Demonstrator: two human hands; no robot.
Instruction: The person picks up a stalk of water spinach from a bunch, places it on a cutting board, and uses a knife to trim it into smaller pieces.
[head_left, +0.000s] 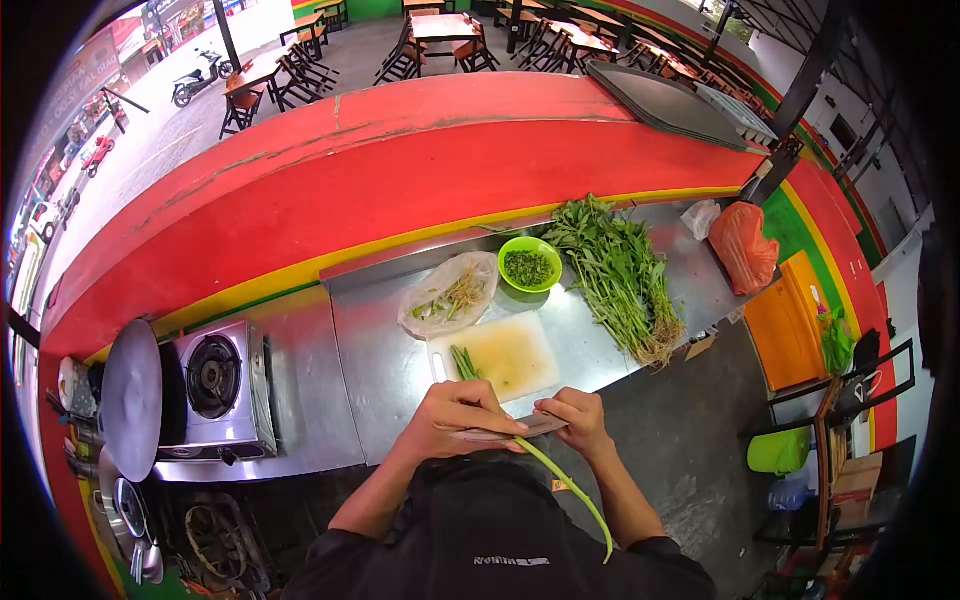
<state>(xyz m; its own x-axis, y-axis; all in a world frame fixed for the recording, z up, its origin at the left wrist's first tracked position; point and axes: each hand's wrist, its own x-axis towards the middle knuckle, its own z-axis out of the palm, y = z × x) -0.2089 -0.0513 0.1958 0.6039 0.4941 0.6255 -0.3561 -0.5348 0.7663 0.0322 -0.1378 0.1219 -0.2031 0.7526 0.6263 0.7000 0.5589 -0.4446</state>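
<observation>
Close to my body, my left hand (455, 422) is closed round a long green stalk (570, 485), which hangs down to the right across my front. My right hand (575, 415) grips a knife (540, 425), its blade lying across the stalk by my left fingers. Just beyond my hands is a white cutting board (510, 352) with a few short green stems (464, 363) at its left side. Behind the board stand a green bowl (508, 285) of chopped greens and a clear plastic bag (483, 277) with root ends and trimmings.
A big bunch of leafy greens (620, 270) lies right of the bowl. The gas stove (225, 390) and a large wok lid (133, 400) are at left. A red wall (400, 175) runs behind the steel counter (380, 375); an orange bag (745, 248) sits at its right end.
</observation>
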